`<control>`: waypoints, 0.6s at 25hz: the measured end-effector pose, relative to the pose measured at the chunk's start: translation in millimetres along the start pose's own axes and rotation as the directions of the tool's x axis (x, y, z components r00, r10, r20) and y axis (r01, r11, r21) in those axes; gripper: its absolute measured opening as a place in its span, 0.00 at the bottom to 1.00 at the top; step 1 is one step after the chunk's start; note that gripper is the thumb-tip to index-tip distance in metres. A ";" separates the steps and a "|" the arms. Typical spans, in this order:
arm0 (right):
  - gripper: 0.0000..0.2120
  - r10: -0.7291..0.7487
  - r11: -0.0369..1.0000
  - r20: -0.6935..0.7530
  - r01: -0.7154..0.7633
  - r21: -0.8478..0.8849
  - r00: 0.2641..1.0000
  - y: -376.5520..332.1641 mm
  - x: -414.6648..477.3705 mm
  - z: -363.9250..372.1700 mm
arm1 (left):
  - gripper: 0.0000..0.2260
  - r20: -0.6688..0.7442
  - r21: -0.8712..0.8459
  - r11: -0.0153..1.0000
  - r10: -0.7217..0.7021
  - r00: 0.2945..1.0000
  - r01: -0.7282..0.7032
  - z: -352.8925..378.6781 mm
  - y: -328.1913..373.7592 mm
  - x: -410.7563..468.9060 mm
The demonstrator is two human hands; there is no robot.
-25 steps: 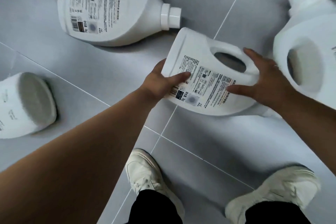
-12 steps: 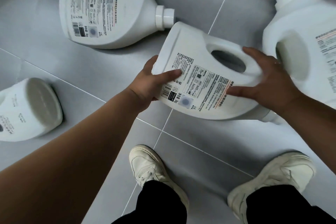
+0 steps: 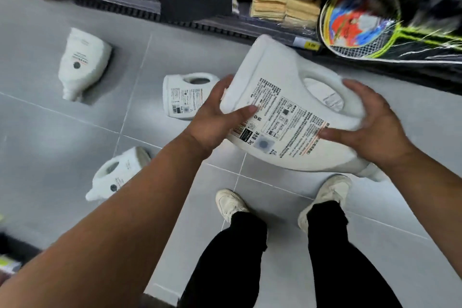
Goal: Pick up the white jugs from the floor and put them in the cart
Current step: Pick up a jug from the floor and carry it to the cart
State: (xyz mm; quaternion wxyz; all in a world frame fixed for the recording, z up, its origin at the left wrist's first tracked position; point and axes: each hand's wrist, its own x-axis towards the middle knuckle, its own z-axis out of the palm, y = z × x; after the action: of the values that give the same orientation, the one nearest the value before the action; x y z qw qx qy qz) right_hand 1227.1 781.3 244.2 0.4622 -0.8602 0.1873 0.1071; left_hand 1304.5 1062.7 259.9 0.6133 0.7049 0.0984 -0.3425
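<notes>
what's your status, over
Left hand and right hand grip held jug, in the air. Three other jugs lie on floor. Cart not in view.

On held jug (image 3: 287, 97), back label: barcode (image 3: 240, 130), recycling mark, dense small print too fine to read; upside-down "3kg" beside barcode, likely. Label on floor jug (image 3: 183, 100): illegible. Yellow shelf price tag (image 3: 311, 45): digits blurred.

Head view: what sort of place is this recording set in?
Probably a shop aisle: a small yellow price tag on the dark shelf edge, stacked tan folded cloths, and a strung racket with a yellow-green rim on display.
</notes>
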 end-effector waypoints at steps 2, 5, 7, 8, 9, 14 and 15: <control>0.51 -0.018 1.000 -0.046 0.019 0.009 0.999 -48.8 -31.9 -40.6 | 0.27 0.021 0.021 0.996 0.084 0.996 -0.084 1.3 55.8 -45.5; 0.51 -0.061 0.998 -0.109 0.062 0.003 0.992 -115.2 -89.6 -107.2 | 0.26 0.065 0.018 0.983 0.181 0.981 -0.183 14.9 135.3 -120.9; 0.49 -0.077 0.997 -0.153 0.078 0.003 0.985 -153.2 -128.7 -151.1 | 0.25 0.104 0.003 0.967 0.252 0.962 -0.253 28.0 178.9 -165.2; 0.49 -0.077 0.997 -0.163 0.080 0.010 0.984 -166.2 -147.9 -168.7 | 0.26 0.129 0.002 0.961 0.274 0.953 -0.276 35.2 194.0 -184.6; 0.49 -0.082 0.996 -0.182 0.086 0.012 0.980 -176.5 -163.6 -184.4 | 0.27 0.149 0.002 0.952 0.301 0.942 -0.305 43.0 208.1 -199.3; 0.50 -0.080 0.996 -0.322 0.085 0.002 0.943 -188.6 -268.7 -270.0 | 0.24 0.244 -0.030 0.908 0.412 0.878 -0.417 116.5 257.4 -281.4; 0.51 -0.077 0.996 -0.353 0.084 0.004 0.932 -180.4 -293.8 -287.9 | 0.25 0.270 -0.031 0.899 0.428 0.862 -0.436 140.2 259.4 -297.6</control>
State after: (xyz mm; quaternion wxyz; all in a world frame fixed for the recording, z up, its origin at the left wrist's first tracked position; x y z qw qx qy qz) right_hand 1039.8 697.2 643.7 0.4333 -0.8679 0.2326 -0.0698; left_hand 1176.7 956.5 644.5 0.6707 0.6651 -0.1521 -0.2909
